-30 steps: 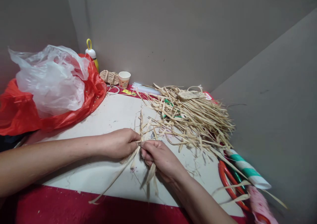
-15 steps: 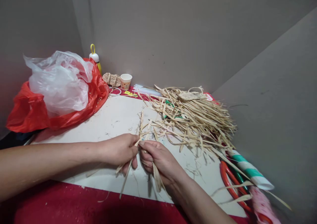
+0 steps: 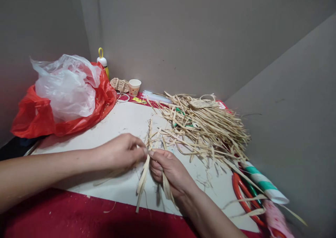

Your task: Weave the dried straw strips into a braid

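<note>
- The straw braid (image 3: 150, 133) is near the middle of the frame, a thin plaited length lying on the white board (image 3: 110, 129) and pointing toward the top of the picture.
- The right hand (image 3: 166, 166), just below the centre, has its thumb and curled fingers closed on the lower end of the straw braid.
- The left hand (image 3: 123, 152), left of centre and blurred, has its thumb and index finger bent toward that same end, their tips near the right thumb; I cannot tell whether they pinch a strand.
- Loose strands (image 3: 142, 182) hang down between the hands, and more strands hang below the right fingers.
- A heap of straw (image 3: 217, 122) spreads right of centre.
- In the left of the frame, a white plastic bag (image 3: 68, 90) sits in a red bag (image 3: 31, 113), with a bottle (image 3: 102, 61) behind.
- Right of the bags are a woven sole (image 3: 120, 85) and a paper cup (image 3: 134, 88).
- At lower right lie a striped roll (image 3: 265, 183) and a red handle (image 3: 237, 189).
- Red cloth (image 3: 70, 213) shows along the bottom.
</note>
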{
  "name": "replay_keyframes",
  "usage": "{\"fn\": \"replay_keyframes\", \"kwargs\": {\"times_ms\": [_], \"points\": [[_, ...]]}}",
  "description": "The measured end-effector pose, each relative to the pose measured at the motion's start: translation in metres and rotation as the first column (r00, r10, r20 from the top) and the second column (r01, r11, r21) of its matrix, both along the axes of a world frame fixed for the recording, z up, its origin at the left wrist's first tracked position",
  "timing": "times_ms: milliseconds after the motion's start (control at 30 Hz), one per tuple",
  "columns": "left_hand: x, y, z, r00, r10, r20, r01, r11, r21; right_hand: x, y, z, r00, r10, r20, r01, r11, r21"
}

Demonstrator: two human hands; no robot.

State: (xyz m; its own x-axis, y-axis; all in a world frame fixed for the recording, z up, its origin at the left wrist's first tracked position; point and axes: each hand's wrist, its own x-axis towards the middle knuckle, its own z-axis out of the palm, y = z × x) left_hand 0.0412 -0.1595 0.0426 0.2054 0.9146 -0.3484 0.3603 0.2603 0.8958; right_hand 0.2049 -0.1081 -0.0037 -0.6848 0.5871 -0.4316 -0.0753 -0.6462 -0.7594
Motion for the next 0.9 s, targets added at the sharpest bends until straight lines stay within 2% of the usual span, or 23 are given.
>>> {"fn": "replay_keyframes", "kwargs": {"times_ms": [67, 100, 167, 233, 300, 367, 467, 567, 700, 900], "points": [[-0.006, 0.008, -0.002, 0.995, 0.094, 0.019, -0.096, 0.989, 0.109, 0.001, 0.002, 0.001, 1.000, 0.016, -0.013, -0.016, 1.000, -0.014], [-0.006, 0.013, -0.006, 0.993, 0.107, 0.040, -0.111, 0.988, 0.110, 0.002, 0.003, 0.001, 1.000, 0.022, -0.016, -0.023, 1.000, -0.018], [-0.003, 0.020, -0.015, 0.984, 0.083, 0.160, -0.084, 0.996, -0.005, 0.003, 0.005, 0.003, 0.999, 0.034, -0.020, -0.034, 0.999, -0.017], [0.002, 0.024, -0.025, 0.940, 0.069, 0.333, -0.035, 0.994, -0.108, 0.004, 0.006, 0.003, 0.998, 0.054, -0.016, -0.054, 0.998, -0.013], [0.007, 0.026, -0.030, 0.922, 0.052, 0.383, 0.003, 0.990, -0.143, 0.006, 0.008, 0.003, 0.997, 0.075, -0.007, -0.075, 0.997, -0.008], [0.008, 0.027, -0.032, 0.957, 0.028, 0.289, 0.001, 0.995, -0.100, 0.007, 0.010, 0.004, 0.995, 0.097, 0.009, -0.097, 0.995, 0.003], [0.004, 0.027, -0.031, 0.997, -0.014, 0.079, 0.010, 0.999, 0.049, 0.009, 0.013, 0.004, 0.988, 0.139, 0.073, -0.143, 0.988, 0.056], [0.001, 0.028, -0.030, 0.997, -0.068, -0.021, 0.070, 0.991, 0.116, 0.010, 0.015, 0.004, 0.972, 0.154, 0.177, -0.190, 0.959, 0.210], [0.001, 0.032, -0.033, 0.995, -0.098, -0.011, 0.099, 0.992, 0.074, 0.012, 0.016, 0.004, 0.938, 0.145, 0.315, -0.277, 0.860, 0.429], [0.009, 0.033, -0.027, 0.987, -0.006, 0.160, 0.027, 0.991, -0.134, 0.014, 0.015, 0.006, 0.901, 0.097, 0.424, -0.338, 0.769, 0.543]]}}
